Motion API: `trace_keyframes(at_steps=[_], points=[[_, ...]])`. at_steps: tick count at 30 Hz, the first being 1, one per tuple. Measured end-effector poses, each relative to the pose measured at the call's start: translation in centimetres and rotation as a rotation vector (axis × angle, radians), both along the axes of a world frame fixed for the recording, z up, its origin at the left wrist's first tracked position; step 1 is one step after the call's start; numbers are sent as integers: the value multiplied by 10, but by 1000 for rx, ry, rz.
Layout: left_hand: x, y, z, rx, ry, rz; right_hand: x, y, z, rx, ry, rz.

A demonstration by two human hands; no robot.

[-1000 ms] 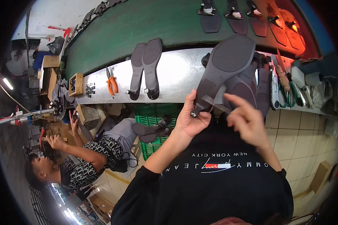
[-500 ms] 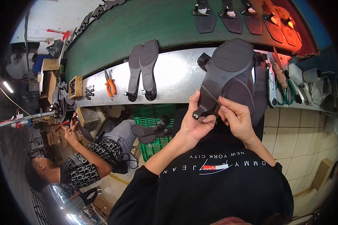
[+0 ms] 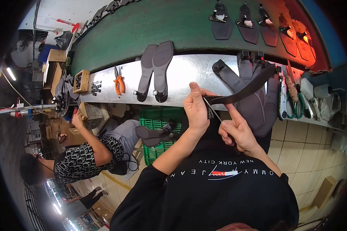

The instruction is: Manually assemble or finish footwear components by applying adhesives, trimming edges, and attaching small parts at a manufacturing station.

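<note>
A dark heeled sandal sole (image 3: 247, 91) is tilted nearly edge-on, its heel end in my left hand (image 3: 196, 107), thumb up and fingers closed round it. Below it, my right hand (image 3: 238, 134) is closed on a thin rod-like tool (image 3: 213, 110), which slants up to the heel end in my left hand. The tool's handle is hidden in my fingers. Behind and below the raised sole, several more dark soles (image 3: 254, 111) lie piled on the metal bench edge. Two matching heeled soles (image 3: 164, 69) lie side by side left of my hands.
Orange-handled pliers (image 3: 120, 84), small black parts (image 3: 96, 87) and a wooden box (image 3: 81, 81) lie along the metal ledge (image 3: 192, 69). Strapped sandals (image 3: 245, 27) rest on the green belt (image 3: 131, 27). A utility knife (image 3: 283, 104) and green cord (image 3: 297, 104) are right. A co-worker (image 3: 85, 161) sits left.
The sole has turned from showing its flat underside to nearly edge-on. My right hand has moved down and back from the heel end. The co-worker's arm has shifted.
</note>
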State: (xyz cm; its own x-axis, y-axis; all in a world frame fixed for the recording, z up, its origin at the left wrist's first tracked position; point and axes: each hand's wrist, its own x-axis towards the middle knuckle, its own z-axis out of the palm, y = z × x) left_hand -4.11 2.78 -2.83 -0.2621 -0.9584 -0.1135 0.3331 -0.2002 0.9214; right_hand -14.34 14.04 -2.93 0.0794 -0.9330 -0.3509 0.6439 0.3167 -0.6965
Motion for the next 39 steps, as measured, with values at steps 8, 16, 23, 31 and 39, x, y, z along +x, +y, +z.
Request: trace_keyframes(at_steps=[8, 16, 23, 31, 39], points=[[-2, -4, -10, -242, -38, -6, -20, 0, -4, 19, -415, -87], [1, -7, 20, -30, -113, 70, -9, -4, 3, -203, 626, -140], [2, -12, 16, 160, -28, 30, -1, -11, 5, -550, 1120, -268], [-3, -28, 15, 508, 197, -89, 6, -3, 4, -684, 1158, -191], [0, -22, -8, 689, 787, -410, -5, -17, 6, -519, 1228, -352]])
